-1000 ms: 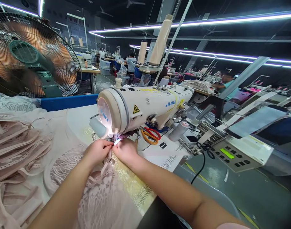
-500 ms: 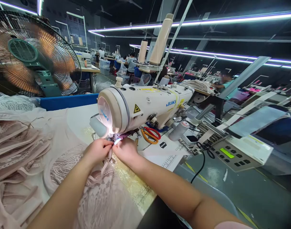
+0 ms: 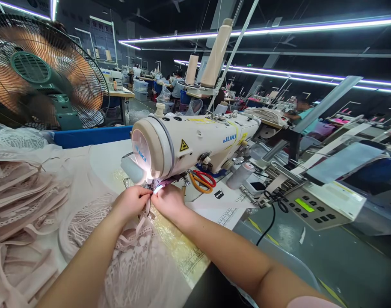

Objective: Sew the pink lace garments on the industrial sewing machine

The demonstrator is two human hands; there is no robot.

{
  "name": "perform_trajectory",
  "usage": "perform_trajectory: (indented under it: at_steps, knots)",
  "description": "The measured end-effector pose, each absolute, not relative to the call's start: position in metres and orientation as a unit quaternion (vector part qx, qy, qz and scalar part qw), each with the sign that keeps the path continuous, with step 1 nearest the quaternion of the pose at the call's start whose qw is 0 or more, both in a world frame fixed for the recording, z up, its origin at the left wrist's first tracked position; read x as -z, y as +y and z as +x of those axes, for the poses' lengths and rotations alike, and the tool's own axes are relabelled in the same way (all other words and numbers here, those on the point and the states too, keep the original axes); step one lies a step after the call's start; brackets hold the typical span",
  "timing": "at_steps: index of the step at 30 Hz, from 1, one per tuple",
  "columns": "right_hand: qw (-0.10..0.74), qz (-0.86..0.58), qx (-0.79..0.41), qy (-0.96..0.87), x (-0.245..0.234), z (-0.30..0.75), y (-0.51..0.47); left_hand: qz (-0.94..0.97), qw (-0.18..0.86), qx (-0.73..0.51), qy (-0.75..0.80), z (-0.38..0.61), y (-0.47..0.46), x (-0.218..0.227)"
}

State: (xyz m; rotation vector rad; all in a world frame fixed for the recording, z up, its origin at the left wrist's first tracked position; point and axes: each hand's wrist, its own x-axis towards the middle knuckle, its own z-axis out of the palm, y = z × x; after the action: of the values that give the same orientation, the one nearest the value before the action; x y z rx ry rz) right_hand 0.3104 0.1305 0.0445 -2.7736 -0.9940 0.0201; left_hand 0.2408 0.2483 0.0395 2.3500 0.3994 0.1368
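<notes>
Under the needle end of a white sewing machine [image 3: 198, 137], both my hands meet at a pale pink lace garment [image 3: 134, 273]. My left hand [image 3: 129, 207] is closed, thumb and forefinger pinching the garment's edge; a narrow strap [image 3: 147, 208] hangs just below the fingertips. Beside it, my right hand [image 3: 170, 203] is closed with curled fingers on the same edge, close to the lit presser-foot area. Its fingertips and the needle point are mostly hidden. The rest of the lace spreads down towards me over the table edge.
Layered pink garments [image 3: 19, 201] lie at the left. Orange-and-red-handled scissors [image 3: 202, 182], a black blade [image 3: 219, 194] and a grey thread spool [image 3: 242, 175] sit right of the machine. A control panel [image 3: 314, 209] stands farther right; a large fan [image 3: 31, 68] runs behind left.
</notes>
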Motion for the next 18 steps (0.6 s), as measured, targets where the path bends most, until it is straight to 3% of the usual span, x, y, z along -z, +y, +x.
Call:
perform_trajectory:
  at_steps: [18]
  knots:
    - [0.089,-0.938,-0.016,-0.333,-0.048,0.3098,0.1289,0.911,0.373,-0.049,0.167,0.2421,0.2494,-0.0391]
